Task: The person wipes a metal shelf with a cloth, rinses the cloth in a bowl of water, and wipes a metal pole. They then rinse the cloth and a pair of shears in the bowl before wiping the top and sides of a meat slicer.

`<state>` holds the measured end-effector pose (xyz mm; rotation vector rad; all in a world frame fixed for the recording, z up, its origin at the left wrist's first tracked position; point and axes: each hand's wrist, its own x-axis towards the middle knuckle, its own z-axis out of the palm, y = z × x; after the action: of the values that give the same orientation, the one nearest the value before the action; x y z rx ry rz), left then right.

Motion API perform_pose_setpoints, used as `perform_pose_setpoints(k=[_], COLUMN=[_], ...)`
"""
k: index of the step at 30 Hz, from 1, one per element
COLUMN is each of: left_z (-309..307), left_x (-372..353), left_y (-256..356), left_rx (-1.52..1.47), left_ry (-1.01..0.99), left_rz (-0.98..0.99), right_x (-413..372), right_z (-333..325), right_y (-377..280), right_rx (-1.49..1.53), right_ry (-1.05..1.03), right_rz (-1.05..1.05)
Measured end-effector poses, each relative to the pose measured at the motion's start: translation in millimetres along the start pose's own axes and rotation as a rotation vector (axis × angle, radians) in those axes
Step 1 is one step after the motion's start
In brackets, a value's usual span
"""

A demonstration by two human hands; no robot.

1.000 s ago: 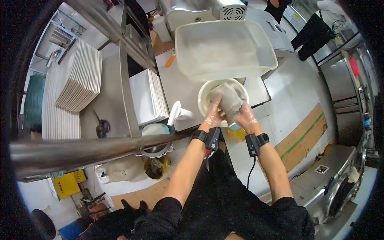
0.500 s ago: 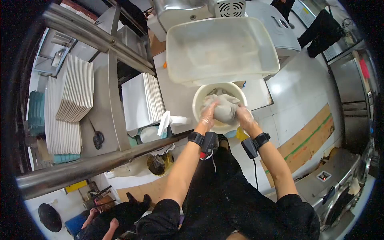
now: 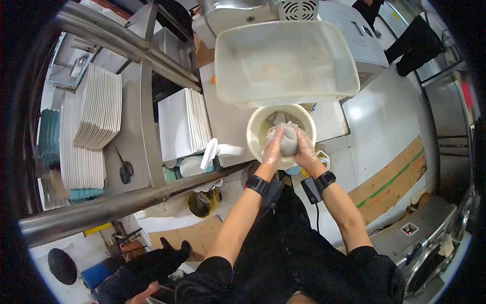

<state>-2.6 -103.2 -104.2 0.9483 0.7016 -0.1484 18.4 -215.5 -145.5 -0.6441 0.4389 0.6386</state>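
Over a round cream bucket (image 3: 251, 133), I press a bunched grey-white cloth (image 3: 289, 142) between both palms. My left hand (image 3: 274, 145) is wrapped around its left side, and my right hand (image 3: 305, 148) closes on its right side. Both hands look covered by thin clear gloves. More grey material lies inside the bucket behind the cloth, partly hidden by my fingers. Each wrist carries a black strap with a small black device.
A large translucent tub (image 3: 286, 63) stands just beyond the bucket. White trays (image 3: 185, 124) are stacked to the left, with a white spray-nozzle-like piece (image 3: 217, 151) nearby. A metal rail (image 3: 126, 205) runs along my left. Other people are at lower left and upper right.
My hands have come closer together, squeezing the cloth into a smaller, more compact bundle. The view has shifted slightly.
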Motion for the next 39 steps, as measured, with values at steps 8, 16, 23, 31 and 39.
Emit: perform_pose_setpoints(k=[8,16,23,31,39], left_z=[-6,-4,-18,-4,-15], left_x=[-4,-4,10,10,32], left_y=[-1,-3,-13,-8,-25], left_rx=[0.212,-0.025,-0.044,0.478,0.364], left_ry=[0.083,-0.076,-0.191,0.184,0.129], left_rz=[0.041,-0.126,-0.134,0.272,0.129], right_x=[-3,8,8,-9,-5], right_z=[15,-4,2,40,29], right_y=[-3,-2,2,-18,-7], right_rx=[-0.495,-0.868,-1.266,-1.213,-1.474], right_ry=[0.293,0.174,0.166,0.152,0.193], right_rz=[-0.274,-0.292,-0.447,-0.203,-0.316])
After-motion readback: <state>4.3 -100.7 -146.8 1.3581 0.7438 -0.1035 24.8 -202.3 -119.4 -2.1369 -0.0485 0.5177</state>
